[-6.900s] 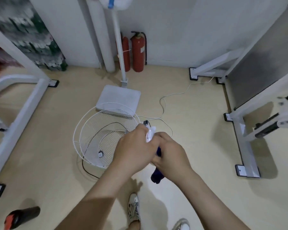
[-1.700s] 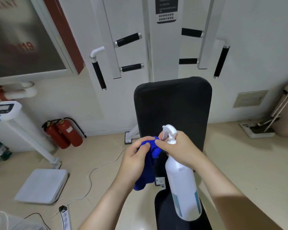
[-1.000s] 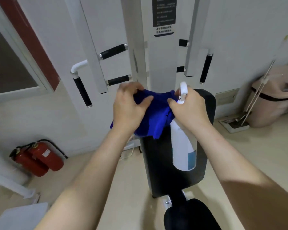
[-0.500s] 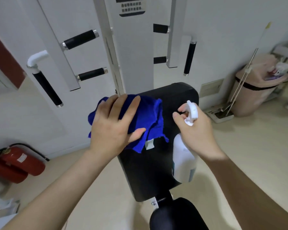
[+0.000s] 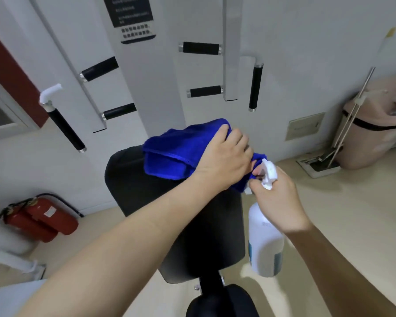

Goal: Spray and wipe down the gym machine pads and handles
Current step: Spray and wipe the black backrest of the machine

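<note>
A black back pad [image 5: 146, 193] of the gym machine stands upright in front of me, with a black seat pad [image 5: 222, 303] below it. My left hand [image 5: 224, 156] presses a blue cloth [image 5: 176, 149] flat on the pad's top right corner. My right hand [image 5: 281, 197] grips the neck of a white spray bottle [image 5: 264, 245] just right of the pad, a finger at the trigger. Black handles [image 5: 201, 48] [image 5: 66, 129] stick out of the white frame behind the pad.
Two red fire extinguishers [image 5: 39, 220] lie by the wall at the lower left. A pink bin [image 5: 375, 124] and a dustpan with a long handle [image 5: 320, 163] stand at the right. A white scale base [image 5: 7, 296] shows at the bottom left.
My left hand has slid the blue cloth from the pad's top left across to its top right corner. The spray bottle has stayed at the pad's right side.
</note>
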Tool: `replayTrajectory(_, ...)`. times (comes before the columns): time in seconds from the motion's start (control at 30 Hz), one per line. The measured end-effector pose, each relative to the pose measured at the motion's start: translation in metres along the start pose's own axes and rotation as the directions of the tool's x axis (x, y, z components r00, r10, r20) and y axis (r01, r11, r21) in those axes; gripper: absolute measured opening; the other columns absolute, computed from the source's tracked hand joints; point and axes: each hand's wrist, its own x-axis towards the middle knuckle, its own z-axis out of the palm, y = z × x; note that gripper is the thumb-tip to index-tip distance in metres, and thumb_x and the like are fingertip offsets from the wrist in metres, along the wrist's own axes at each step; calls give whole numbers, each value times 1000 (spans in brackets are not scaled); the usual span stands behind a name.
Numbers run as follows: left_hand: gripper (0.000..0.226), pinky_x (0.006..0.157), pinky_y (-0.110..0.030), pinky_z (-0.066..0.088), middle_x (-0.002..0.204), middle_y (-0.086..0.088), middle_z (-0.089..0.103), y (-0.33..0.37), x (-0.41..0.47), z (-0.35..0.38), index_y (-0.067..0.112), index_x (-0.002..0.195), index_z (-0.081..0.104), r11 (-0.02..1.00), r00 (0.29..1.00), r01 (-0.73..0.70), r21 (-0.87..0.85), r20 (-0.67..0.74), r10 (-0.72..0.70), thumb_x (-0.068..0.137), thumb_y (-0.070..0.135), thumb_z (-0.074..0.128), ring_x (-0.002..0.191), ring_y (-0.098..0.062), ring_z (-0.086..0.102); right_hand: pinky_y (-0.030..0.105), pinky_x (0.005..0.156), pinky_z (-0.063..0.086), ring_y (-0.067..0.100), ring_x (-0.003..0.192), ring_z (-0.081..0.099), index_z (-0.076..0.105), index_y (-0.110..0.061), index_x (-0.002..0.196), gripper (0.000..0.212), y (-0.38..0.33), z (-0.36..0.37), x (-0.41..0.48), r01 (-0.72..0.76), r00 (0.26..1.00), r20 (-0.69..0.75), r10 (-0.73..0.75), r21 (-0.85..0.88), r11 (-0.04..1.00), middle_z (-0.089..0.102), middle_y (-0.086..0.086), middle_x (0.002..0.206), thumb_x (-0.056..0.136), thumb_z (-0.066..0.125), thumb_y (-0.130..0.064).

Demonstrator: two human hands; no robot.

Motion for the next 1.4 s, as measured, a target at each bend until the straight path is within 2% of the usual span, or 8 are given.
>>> replayTrajectory(0.33, 65, 102, -53, 39, 144, -17, 46, -72, -164, -40, 26, 147, 36, 864, 855, 504, -20, 153, -495, 93, 61, 43, 127, -37, 47, 15, 58, 36, 11, 65, 45, 53, -15, 79, 11, -21, 10, -12, 120, 980, 150, -130, 77, 990, 52, -3, 73, 84, 58, -7)
replayTrajectory(0.5, 63, 70, -35, 44, 108, -9, 65, -71, -206, -54, 31, 151, 8, 282, 470, 868, -408, 491, -734, 99, 38, 44, 80, -30, 60, 34, 61, 41, 18, 63, 43, 53, -7, 75, 11, -27, 32, -22, 192, 953, 227, -199, 53, 980, 51, 1, 71, 85, 57, -10)
replayTrajectory(0.63, 42, 90, -2, 35, 131, 19, 49, -36, -187, -48, 27, 146, 30, -108, 310, 735, -669, 474, -824, 104, 22, 38, 110, 12, 49, 33, 51, 29, 18, 52, 29, 31, -12, 58, 36, -9, 34, -34, 132, 972, 195, -127, -9, 991, 33, -2, 52, 85, 55, -13)
replayTrajectory(0.73, 41, 104, -25, 40, 133, 10, 53, -30, -184, -44, 25, 142, 39, -336, 182, 664, -668, 581, -794, 102, 30, 43, 117, -2, 51, 36, 51, 33, 20, 52, 31, 33, -10, 57, 37, 0, 28, -40, 97, 976, 205, -78, -84, 992, 34, 0, 51, 86, 55, -17)
replayTrajectory(0.93, 62, 72, -39, 50, 99, 0, 59, -7, -190, -48, 9, 144, 24, 43, 246, 903, -428, 432, -868, 86, -4, 40, 77, -17, 58, 33, 53, 33, 16, 52, 33, 37, -7, 61, 34, 6, 25, -44, 145, 965, 237, -116, -110, 983, 37, -2, 54, 88, 55, -17)
replayTrajectory(1.07, 85, 99, -42, 44, 159, -20, 13, 15, -193, -56, 2, 152, 17, 283, 404, 895, -344, 356, -843, 78, -21, 49, 133, -42, 39, 31, 52, 31, 16, 52, 31, 41, -1, 63, 33, 13, 25, -47, 137, 963, 244, -110, -98, 986, 38, 2, 53, 87, 56, -17)
replayTrajectory(1.2, 60, 111, -46, 36, 150, -24, 35, 7, -145, -66, -6, 142, 39, 693, 770, 599, -401, 51, -636, 83, -19, 43, 140, -36, 32, 15, 51, 32, 10, 56, 42, 43, -24, 60, 32, 15, 20, -45, 135, 957, 258, -129, -6, 991, 45, -7, 58, 88, 58, -17)
replayTrajectory(1.4, 44, 110, -45, 31, 142, -10, 53, -7, -60, -25, 11, 137, 54, 917, 939, 302, -260, -83, -333, 98, 3, 33, 133, -27, 47, 16, 54, 32, 8, 59, 44, 36, -33, 58, 41, 27, 3, -46, 137, 979, 152, -136, 6, 991, 48, -16, 59, 88, 58, -16)
